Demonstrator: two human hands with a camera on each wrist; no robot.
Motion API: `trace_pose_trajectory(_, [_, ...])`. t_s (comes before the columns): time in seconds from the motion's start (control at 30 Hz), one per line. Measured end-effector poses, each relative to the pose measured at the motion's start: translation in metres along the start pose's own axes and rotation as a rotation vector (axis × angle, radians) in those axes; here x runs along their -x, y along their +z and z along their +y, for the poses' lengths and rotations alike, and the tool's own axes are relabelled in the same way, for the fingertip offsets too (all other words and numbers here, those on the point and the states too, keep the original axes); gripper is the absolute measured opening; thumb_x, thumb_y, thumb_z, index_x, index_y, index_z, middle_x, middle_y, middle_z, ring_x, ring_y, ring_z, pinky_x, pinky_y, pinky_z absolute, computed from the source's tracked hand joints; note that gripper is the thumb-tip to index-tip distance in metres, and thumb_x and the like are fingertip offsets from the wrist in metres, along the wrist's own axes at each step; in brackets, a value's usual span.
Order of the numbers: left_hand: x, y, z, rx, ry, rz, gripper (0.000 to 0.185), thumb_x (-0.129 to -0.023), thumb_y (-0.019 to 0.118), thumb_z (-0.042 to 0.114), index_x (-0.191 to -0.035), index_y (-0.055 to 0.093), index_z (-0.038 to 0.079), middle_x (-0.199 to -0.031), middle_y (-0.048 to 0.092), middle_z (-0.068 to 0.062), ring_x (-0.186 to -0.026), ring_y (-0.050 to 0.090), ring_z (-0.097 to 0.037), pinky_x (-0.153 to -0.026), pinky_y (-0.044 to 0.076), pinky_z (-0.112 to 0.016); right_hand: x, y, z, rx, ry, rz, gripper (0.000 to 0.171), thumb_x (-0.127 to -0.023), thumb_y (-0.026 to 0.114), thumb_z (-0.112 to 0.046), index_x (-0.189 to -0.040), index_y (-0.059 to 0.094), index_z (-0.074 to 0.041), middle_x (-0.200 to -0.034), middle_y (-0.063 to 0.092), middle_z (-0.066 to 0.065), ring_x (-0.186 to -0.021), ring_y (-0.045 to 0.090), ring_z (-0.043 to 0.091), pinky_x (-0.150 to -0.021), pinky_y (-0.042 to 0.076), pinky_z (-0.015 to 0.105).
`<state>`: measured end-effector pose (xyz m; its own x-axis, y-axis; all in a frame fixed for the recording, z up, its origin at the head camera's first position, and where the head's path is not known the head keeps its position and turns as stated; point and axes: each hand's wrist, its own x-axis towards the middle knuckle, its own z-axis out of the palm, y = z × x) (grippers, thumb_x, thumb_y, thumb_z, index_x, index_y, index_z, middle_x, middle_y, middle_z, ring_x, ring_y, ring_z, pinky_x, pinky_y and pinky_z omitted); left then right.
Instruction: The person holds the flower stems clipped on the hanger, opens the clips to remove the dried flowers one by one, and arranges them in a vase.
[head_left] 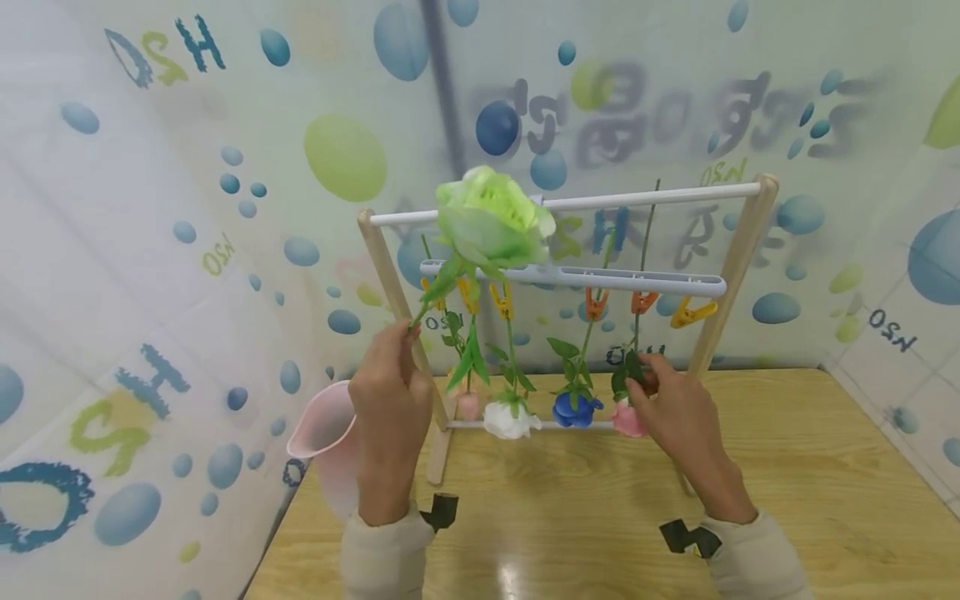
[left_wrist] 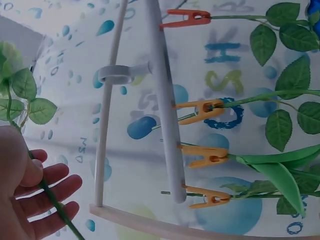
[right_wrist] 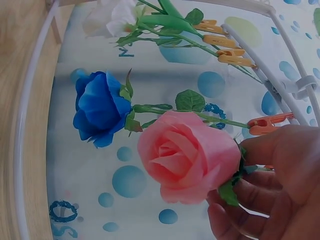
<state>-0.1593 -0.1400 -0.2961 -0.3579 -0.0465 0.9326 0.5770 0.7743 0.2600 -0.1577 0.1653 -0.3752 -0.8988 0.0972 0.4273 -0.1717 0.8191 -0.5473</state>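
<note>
My left hand (head_left: pixel 392 400) pinches the green stem of a pale green rose (head_left: pixel 491 221), its bloom upright in front of the rack's top bar. In the left wrist view the thumb presses that stem against the fingers. With its fingers curled, my right hand (head_left: pixel 682 412) holds a pink rose (right_wrist: pixel 187 157) just behind the bloom, by its stem and leaves. This rose hangs head down from an orange-red clip (head_left: pixel 643 302) on a grey clip hanger (head_left: pixel 622 280). Beside it hang a blue rose (head_left: pixel 576 410) and a white flower (head_left: pixel 512 420), also upside down.
The hanger hooks onto the white top bar (head_left: pixel 652 198) of a wooden-legged rack (head_left: pixel 738 250). A small pale pink flower (head_left: pixel 468 407) hangs at left. At far right a yellow clip (head_left: pixel 693 312) holds nothing. A pink pitcher (head_left: pixel 326 433) stands left on the wooden table (head_left: pixel 570 517), near a patterned curtain (head_left: pixel 225 333).
</note>
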Motion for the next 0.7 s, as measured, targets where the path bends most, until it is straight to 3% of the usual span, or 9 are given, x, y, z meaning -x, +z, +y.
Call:
trace_pose_trajectory(0.13, [-0.010, -0.006, 0.003, -0.001, 0.025, 0.051, 0.016, -0.092, 0.054, -0.012, -0.102, 0.065, -0.007, -0.090, 0.069, -0.022, -0.076, 0.068, -0.032, -0.060, 0.054, -0.041, 0.000, 0.001, 0.000, -0.005, -0.002, -0.002, 0.040, -0.092, 0.066, -0.017, -0.124, 0.059, 0.005, -0.090, 0.073, 0.021, -0.050, 0.057, 0.017, -0.042, 0.040, 0.032])
trace_pose_trajectory(0.27, [-0.010, -0.009, -0.003, -0.019, -0.042, 0.065, 0.017, -0.092, 0.053, -0.014, -0.102, 0.066, -0.008, -0.093, 0.070, -0.022, -0.081, 0.070, -0.033, -0.064, 0.056, -0.043, 0.000, 0.001, -0.001, -0.003, 0.008, -0.012, 0.040, -0.093, 0.065, -0.018, -0.125, 0.058, 0.006, -0.092, 0.073, 0.022, -0.049, 0.054, 0.015, -0.042, 0.039, 0.031])
trace_pose_trajectory(0.5, [0.007, -0.013, -0.028, -0.044, -0.271, -0.037, 0.014, -0.097, 0.052, -0.006, -0.103, 0.064, -0.009, -0.101, 0.071, -0.023, -0.092, 0.071, -0.037, -0.072, 0.057, -0.048, 0.000, 0.002, 0.000, 0.002, 0.014, -0.007, 0.041, -0.093, 0.066, -0.018, -0.125, 0.058, 0.004, -0.093, 0.073, 0.021, -0.054, 0.061, 0.020, -0.044, 0.042, 0.033])
trace_pose_trajectory(0.6, [0.018, -0.015, -0.039, -0.088, -0.333, -0.092, 0.015, -0.099, 0.050, -0.001, -0.104, 0.063, -0.008, -0.098, 0.071, -0.023, -0.077, 0.070, -0.034, -0.063, 0.056, -0.042, 0.000, 0.003, 0.000, 0.002, 0.018, -0.010, 0.041, -0.093, 0.066, -0.018, -0.126, 0.058, 0.004, -0.093, 0.073, 0.021, -0.053, 0.060, 0.020, -0.044, 0.042, 0.034])
trace_pose_trajectory(0.7, [0.029, -0.016, -0.046, -0.141, -0.368, -0.133, 0.016, -0.101, 0.050, 0.002, -0.103, 0.062, -0.008, -0.085, 0.069, -0.022, -0.061, 0.060, -0.028, -0.054, 0.046, -0.034, 0.000, 0.003, 0.000, -0.003, 0.019, -0.012, 0.041, -0.093, 0.066, -0.018, -0.126, 0.058, 0.004, -0.093, 0.073, 0.021, -0.050, 0.056, 0.016, -0.042, 0.040, 0.033])
